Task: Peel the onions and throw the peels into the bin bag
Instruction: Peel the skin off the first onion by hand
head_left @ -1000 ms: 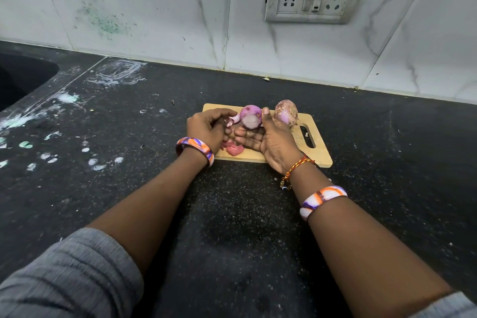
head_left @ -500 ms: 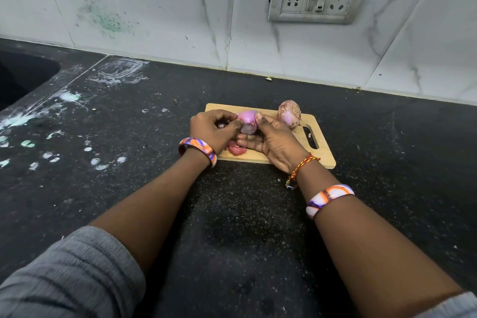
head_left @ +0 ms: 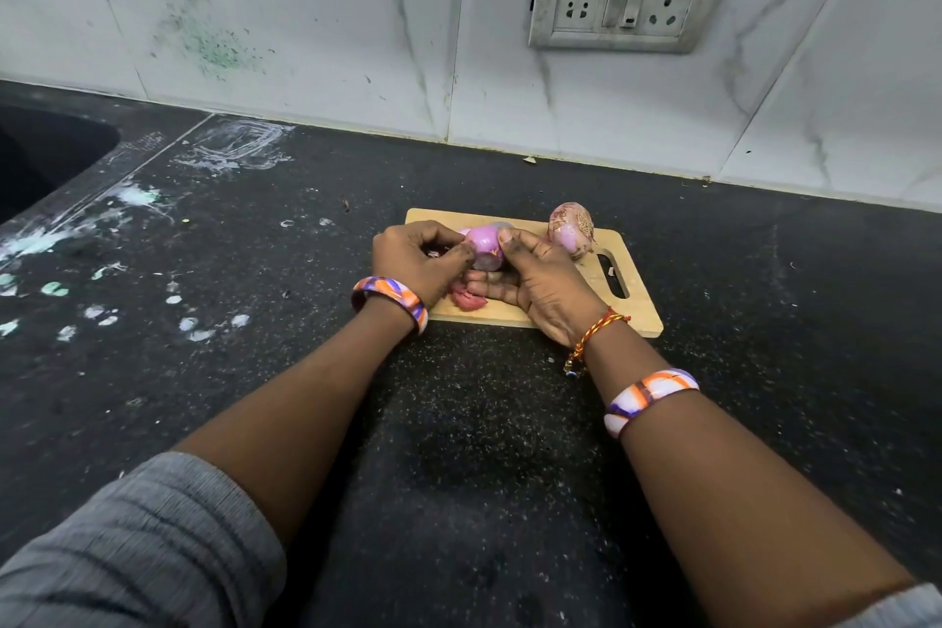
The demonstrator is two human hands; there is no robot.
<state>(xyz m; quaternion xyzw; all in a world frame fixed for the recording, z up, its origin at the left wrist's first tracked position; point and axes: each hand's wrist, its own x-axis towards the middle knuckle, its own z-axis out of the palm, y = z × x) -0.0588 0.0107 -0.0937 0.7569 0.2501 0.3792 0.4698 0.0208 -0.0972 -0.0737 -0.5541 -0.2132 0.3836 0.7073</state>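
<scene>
We see a dark speckled counter [head_left: 484,449] that runs back to a tiled wall, with pale smears and dried spots [head_left: 102,301] across its left part. A wooden cutting board [head_left: 637,301] lies flat on the counter near the middle, its handle slot [head_left: 611,275] toward the right. A small pale scrap [head_left: 530,160] lies on the counter close to the wall.

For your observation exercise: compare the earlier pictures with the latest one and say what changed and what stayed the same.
The onion was turned in the hands, its pale cut face now hidden. The left hand closed in and pinches its skin; the right hand still grips it. The second onion, peels and cutting board stayed put.
</scene>
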